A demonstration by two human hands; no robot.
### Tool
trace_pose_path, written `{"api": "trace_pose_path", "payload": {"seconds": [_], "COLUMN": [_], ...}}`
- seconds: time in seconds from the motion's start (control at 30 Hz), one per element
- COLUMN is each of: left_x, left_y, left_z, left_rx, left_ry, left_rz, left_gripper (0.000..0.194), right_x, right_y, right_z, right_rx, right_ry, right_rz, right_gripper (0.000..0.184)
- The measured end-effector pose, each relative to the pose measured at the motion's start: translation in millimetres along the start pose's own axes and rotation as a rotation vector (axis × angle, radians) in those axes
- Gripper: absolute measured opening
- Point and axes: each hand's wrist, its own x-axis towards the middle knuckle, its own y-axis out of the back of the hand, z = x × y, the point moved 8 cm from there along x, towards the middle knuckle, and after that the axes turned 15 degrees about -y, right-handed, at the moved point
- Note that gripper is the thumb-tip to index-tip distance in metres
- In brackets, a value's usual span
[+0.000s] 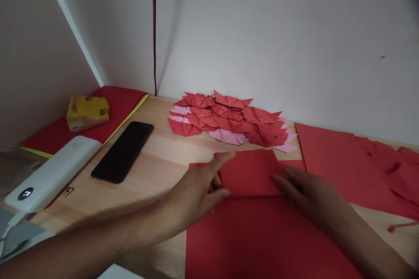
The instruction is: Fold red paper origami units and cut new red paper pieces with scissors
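A small red paper square (250, 172) lies on a larger red sheet (262, 239) on the wooden desk (157, 161). My left hand (199, 187) reaches to the square's left edge, its fingers stretched and apart, thumb on the paper. My right hand (310, 196) rests at the square's right edge with fingers laid down on it; I cannot see whether they pinch the paper. Behind the square lies a heap of several folded red and pink paper pieces (229, 117) against the wall.
A black phone (122, 151) and a white power bank (52, 172) with a cable lie at the left. A yellow packet (87, 112) sits on red paper in the back left corner. More red sheets and scraps (366, 170) cover the right side.
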Motion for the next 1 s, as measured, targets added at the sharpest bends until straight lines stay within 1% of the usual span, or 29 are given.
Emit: {"api": "trace_pose_path", "payload": {"seconds": [0.07, 0.13, 0.37, 0.6, 0.87, 1.0], "left_x": [-2.5, -4.7, -6.1, -4.9, -2.6, -1.0], "left_y": [-2.6, -4.7, -5.7, -6.1, -5.1, -5.8], "left_z": [4.6, 5.4, 6.1, 6.0, 7.2, 8.8], "left_rx": [0.168, 0.248, 0.248, 0.252, 0.262, 0.29], "left_ry": [-0.106, -0.148, -0.132, -0.131, -0.132, -0.138], "left_rz": [-0.039, -0.055, -0.066, -0.064, -0.068, -0.081], "left_gripper": [0.041, 0.031, 0.025, 0.025, 0.026, 0.026], "right_x": [1.1, 2.2, 2.4, 2.1, 2.8, 2.3], "right_y": [-2.1, -3.2, -3.7, -2.0, -2.1, -1.3], "right_z": [2.1, 3.5, 3.9, 4.4, -1.8, -4.6], "right_rx": [-0.01, -0.02, -0.051, -0.068, -0.146, -0.167], "right_ry": [-0.004, -0.01, -0.071, -0.075, -0.149, -0.15], "right_rz": [0.0, 0.006, -0.01, 0.059, 0.003, -0.001], "right_gripper": [0.042, 0.043, 0.041, 0.042, 0.038, 0.039]}}
